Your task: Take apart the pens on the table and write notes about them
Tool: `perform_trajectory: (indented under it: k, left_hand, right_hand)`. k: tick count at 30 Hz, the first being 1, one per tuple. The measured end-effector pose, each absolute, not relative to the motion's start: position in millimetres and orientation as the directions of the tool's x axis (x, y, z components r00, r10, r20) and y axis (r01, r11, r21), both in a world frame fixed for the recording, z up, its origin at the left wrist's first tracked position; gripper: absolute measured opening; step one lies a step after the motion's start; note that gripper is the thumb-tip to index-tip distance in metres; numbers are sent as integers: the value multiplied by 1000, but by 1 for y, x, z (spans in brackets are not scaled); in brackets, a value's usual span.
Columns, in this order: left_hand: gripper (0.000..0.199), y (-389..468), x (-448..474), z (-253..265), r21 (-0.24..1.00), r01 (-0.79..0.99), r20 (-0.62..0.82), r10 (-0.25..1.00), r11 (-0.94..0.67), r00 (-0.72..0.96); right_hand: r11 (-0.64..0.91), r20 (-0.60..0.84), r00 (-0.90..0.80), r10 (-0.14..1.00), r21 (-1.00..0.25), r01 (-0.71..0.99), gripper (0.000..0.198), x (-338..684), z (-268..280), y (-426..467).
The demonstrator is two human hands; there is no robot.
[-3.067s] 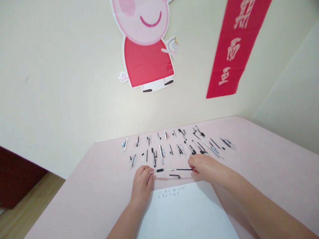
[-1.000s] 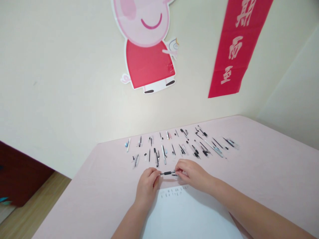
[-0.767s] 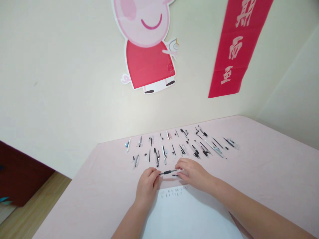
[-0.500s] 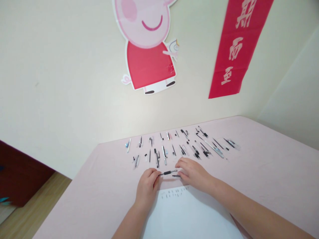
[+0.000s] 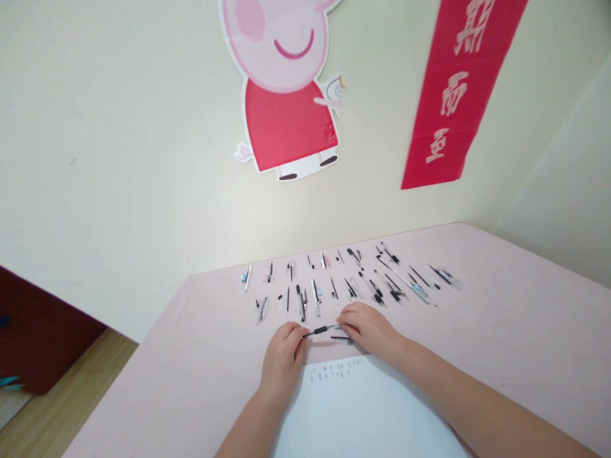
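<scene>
Just above the paper, my left hand (image 5: 285, 351) pinches the rear end of a pen with a black grip (image 5: 321, 331). The pen lies nearly level, its clear front end pointing right. At that end my right hand (image 5: 366, 326) has thumb and fingers closed on a small greyish piece (image 5: 338, 327), too small to name; whether it is joined to the pen I cannot tell. Under the right hand a thin black pen part (image 5: 340, 338) rests on the pink tablecloth, partly hidden by the fingers. Written marks line the top of the white paper (image 5: 363, 413).
Disassembled pens (image 5: 315, 298), refills and caps lie in two rows across the pink table (image 5: 200, 343) beyond my hands. Behind it stands a pale wall with a pink pig cutout (image 5: 289, 124) and a red banner (image 5: 449, 95). Wooden floor (image 5: 62, 394) shows at lower left.
The fingers of my right hand, apart around the pen's front end before, have come together there on the small piece. My left hand keeps its hold on the pen.
</scene>
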State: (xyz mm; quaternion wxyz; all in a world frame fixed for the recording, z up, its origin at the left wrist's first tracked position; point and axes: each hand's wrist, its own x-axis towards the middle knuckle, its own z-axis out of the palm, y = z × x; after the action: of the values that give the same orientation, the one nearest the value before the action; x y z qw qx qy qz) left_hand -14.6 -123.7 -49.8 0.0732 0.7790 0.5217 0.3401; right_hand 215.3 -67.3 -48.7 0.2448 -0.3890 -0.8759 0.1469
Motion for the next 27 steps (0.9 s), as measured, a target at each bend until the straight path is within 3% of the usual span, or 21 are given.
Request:
perform_trajectory:
  k: [17,27]
  left_hand:
    - [14,-123,-14,-50,485,763,427,877,-428,220]
    - [15,-125,-14,-49,488,758,431,875,-433,222]
  right_hand:
    - [684,344,-594,727,-434,586,18,215,-53,-66]
    - [680,283,-626,727,-422,599,16,210,-49,-65]
